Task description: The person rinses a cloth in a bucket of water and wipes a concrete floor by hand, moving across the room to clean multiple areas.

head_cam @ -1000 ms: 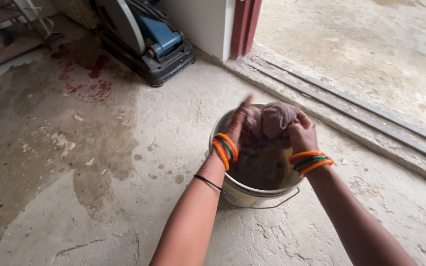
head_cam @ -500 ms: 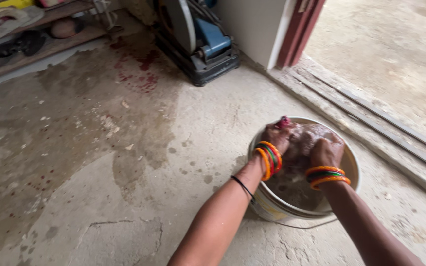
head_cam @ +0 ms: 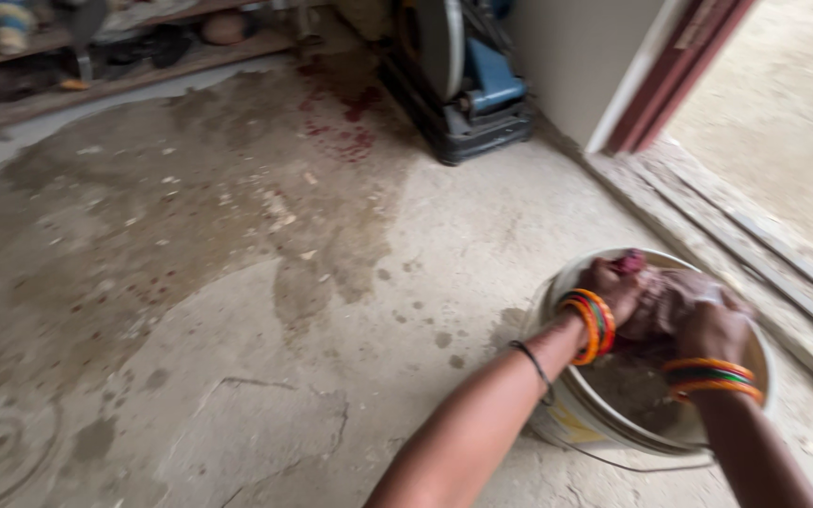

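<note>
A white bucket [head_cam: 571, 428] with murky water stands on the concrete floor at the lower right. Over it, my left hand [head_cam: 613, 282] and my right hand [head_cam: 712, 325] both grip a wet pinkish-brown cloth [head_cam: 665, 299], bunched between them just above the water. Both wrists carry orange, green and red bangles. A thin black band sits on my left forearm. Much of the cloth is hidden by my fingers.
A blue and black machine [head_cam: 472, 85] stands by the white wall at the top. Low wooden shelves with clutter [head_cam: 96, 47] run along the top left. A door track [head_cam: 755, 254] lies right of the bucket. Wet patches and red stains [head_cam: 341, 132] mark the floor.
The view has swung left, so the bucket now sits further right and lower. My hands lowered the cloth from above the rim down into the bucket and keep squeezing it.
</note>
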